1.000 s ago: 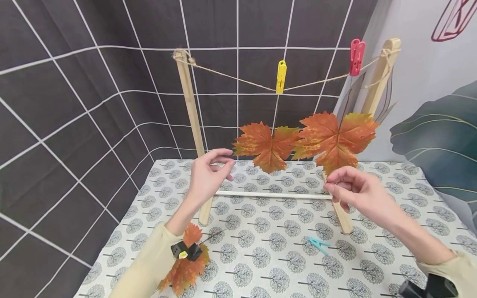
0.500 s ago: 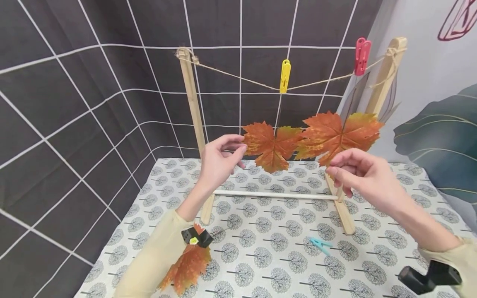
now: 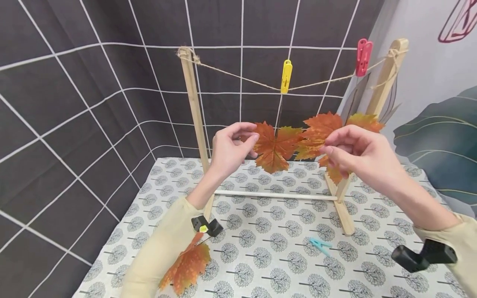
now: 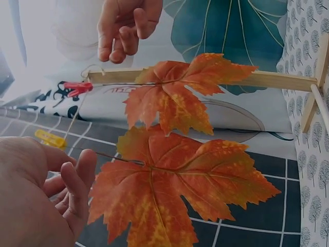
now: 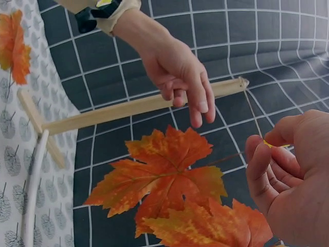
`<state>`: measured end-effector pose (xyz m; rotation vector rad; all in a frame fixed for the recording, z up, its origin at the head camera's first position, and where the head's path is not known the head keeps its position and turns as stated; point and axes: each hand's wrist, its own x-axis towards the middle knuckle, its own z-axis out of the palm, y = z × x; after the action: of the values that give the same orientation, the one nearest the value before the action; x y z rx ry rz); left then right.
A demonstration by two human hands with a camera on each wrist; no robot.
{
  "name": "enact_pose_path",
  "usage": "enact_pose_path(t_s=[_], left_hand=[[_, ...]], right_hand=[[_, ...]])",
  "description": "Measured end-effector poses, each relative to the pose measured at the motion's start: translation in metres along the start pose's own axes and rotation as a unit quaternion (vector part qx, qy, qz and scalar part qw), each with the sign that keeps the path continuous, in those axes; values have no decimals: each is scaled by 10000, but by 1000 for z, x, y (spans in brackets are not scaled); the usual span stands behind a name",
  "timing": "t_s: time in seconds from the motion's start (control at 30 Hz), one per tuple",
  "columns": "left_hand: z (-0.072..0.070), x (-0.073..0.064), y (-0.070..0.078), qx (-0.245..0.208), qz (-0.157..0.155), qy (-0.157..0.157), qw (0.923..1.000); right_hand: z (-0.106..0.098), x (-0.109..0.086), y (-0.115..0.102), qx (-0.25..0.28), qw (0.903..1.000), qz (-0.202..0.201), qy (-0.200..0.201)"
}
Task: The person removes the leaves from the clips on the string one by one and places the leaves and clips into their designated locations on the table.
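Note:
My left hand (image 3: 231, 151) hovers with loosely bent fingers at the left edge of an orange maple leaf (image 3: 275, 149). A yellow clothespin (image 3: 286, 77) holds that leaf's stem on a twine line (image 3: 238, 77). In front of a second maple leaf (image 3: 316, 134) is my right hand (image 3: 367, 161), its thumb and fingers bent close together, nothing seen between them. This leaf hangs by its stem from a red clothespin (image 3: 363, 58). The left wrist view shows both leaves (image 4: 175, 175) hanging apart from the fingers.
Wooden posts (image 3: 193, 103) carry the twine, joined low down by a white rod (image 3: 275, 195). On the tree-print cloth lie a light blue clothespin (image 3: 319, 246) and another maple leaf (image 3: 188, 265), partly under my left sleeve. A dark grid curtain (image 3: 208, 25) stands behind.
Both hands have risen, the left also moving right towards its leaf. The right hand now covers part of the right leaf. The hanging leaves and clothespins keep their places.

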<state>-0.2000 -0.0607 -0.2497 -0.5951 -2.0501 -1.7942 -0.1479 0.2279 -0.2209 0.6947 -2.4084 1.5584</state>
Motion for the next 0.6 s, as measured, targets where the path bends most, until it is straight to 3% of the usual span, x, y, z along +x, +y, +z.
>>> enact_pose_path(t_s=[0.43,0.6], left_hand=[[7,13,4,-156,-106,-1,9998],[11,18,4,-149,-32,52,9999]], right_hand=[[-4,22,-20,-253,9992,223,204],[-5,30,-29,-275,9994,111,152]])
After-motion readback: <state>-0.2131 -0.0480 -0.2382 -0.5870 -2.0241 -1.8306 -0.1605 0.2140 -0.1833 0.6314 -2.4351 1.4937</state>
